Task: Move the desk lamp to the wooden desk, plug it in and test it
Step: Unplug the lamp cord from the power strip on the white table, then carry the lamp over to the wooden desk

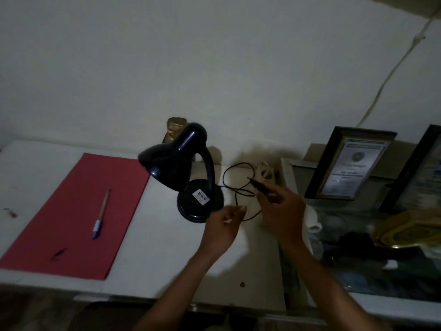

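White and dim, the surface point(148, 254) sits against a plain pale wall point(214, 56) in a dark room, with a red sheet point(71, 206) and a pen point(101, 215) lying on it at the left. Near the middle stands the black desk lamp point(185, 172), unlit, its shade tipped to the left and its thin black cord point(235, 185) looping on the surface to the right, near a pale power strip point(265, 173). The right hand point(279, 209) pinches the dark plug point(261, 188) at the cord's end, the left hand point(223, 225) hovers loosely curled just beside the lamp's base, and framed pictures point(350, 163) lean at the far right.
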